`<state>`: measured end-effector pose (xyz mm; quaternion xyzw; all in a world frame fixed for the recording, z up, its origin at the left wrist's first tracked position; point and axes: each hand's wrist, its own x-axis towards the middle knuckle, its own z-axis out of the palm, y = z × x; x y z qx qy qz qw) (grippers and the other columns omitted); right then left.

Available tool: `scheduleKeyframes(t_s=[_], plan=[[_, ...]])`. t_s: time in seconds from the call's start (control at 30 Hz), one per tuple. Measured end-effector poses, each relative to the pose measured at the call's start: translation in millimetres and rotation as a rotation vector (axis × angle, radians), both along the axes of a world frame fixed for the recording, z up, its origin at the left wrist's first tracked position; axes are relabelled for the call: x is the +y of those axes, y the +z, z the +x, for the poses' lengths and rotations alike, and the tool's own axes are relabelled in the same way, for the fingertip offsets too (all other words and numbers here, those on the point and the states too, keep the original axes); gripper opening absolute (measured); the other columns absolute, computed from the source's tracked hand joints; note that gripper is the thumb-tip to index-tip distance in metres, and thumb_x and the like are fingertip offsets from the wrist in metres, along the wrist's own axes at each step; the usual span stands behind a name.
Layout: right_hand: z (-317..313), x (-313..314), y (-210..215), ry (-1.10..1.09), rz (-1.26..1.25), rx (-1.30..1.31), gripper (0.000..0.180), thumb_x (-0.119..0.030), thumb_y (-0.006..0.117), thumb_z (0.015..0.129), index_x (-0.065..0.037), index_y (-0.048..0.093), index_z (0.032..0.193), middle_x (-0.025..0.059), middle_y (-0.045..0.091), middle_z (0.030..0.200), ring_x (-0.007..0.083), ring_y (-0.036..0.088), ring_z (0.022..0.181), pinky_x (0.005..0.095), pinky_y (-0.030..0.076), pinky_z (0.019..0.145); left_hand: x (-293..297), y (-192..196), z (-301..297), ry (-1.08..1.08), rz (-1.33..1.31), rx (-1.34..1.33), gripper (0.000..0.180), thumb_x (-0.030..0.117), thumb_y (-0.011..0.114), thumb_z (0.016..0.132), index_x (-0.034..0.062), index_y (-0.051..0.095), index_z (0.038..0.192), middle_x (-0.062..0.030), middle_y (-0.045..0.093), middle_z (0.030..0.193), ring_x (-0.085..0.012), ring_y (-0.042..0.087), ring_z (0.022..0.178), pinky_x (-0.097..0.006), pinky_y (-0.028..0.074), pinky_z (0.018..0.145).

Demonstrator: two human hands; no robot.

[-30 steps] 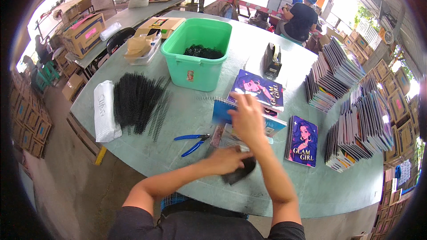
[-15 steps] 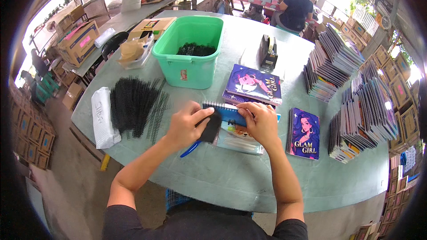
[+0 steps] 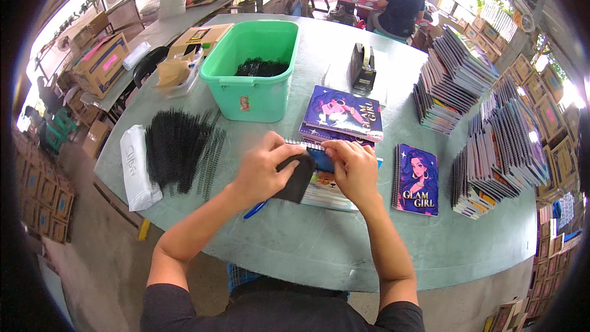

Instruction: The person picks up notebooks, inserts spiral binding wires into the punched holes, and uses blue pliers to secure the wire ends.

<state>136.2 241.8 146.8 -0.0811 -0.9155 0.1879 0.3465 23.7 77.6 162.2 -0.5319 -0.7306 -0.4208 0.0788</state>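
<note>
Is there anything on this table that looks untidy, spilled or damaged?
Nothing looks spilled or damaged. A few black coils lie loose beside the dense pile, near the green bin, which looks slightly untidy. The right hand partly hides the blue notebook, so I cannot judge it.

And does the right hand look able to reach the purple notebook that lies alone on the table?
Probably yes: the purple notebook lies near the right hand, with nothing tall standing between. The hand would likely need to release the blue notebook first.
</note>
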Motion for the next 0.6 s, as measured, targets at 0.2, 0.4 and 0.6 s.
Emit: scheduleKeyframes(t_s=[0.2, 0.4, 0.6], plan=[[11.2, -1.9, 4.6, -0.046, 0.024, -0.077, 0.015, -0.01, 0.062, 0.08, -0.013, 0.064, 0.094, 0.0057, 0.066, 0.081, 0.0225, 0.062, 0.078, 0.0364, 0.041, 0.073, 10.0, 5.6, -4.9, 0.028, -0.006, 0.108, 0.029, 0.002, 0.071, 0.071, 0.0084, 0.067, 0.098, -0.0102, 0.059, 0.088, -0.0251, 0.059, 0.081, -0.035, 0.047, 0.077], [51.1, 51.1, -8.5, 0.209, -0.838, -0.029, 0.018, -0.013, 0.073, 0.079, -0.003, 0.068, 0.093, 0.0056, 0.069, 0.085, 0.0109, 0.062, 0.075, 0.0221, 0.046, 0.073, 17.2, 19.8, 1.1, 0.155, 0.208, 0.021, 0.026, 0.006, 0.07, 0.074, 0.0086, 0.067, 0.1, -0.01, 0.06, 0.09, -0.0247, 0.06, 0.084, -0.035, 0.047, 0.078], [42.1, 30.0, -37.3, 0.134, -1.096, 0.269, 0.02, -0.015, 0.073, 0.08, 0.0, 0.067, 0.092, 0.0045, 0.067, 0.089, 0.0084, 0.057, 0.081, 0.0216, 0.043, 0.075, 32.1, 21.9, 1.0, 0.158, 0.213, 0.012, 0.023, 0.008, 0.071, 0.074, 0.0094, 0.067, 0.097, -0.0103, 0.059, 0.09, -0.0247, 0.06, 0.081, -0.033, 0.048, 0.075]])
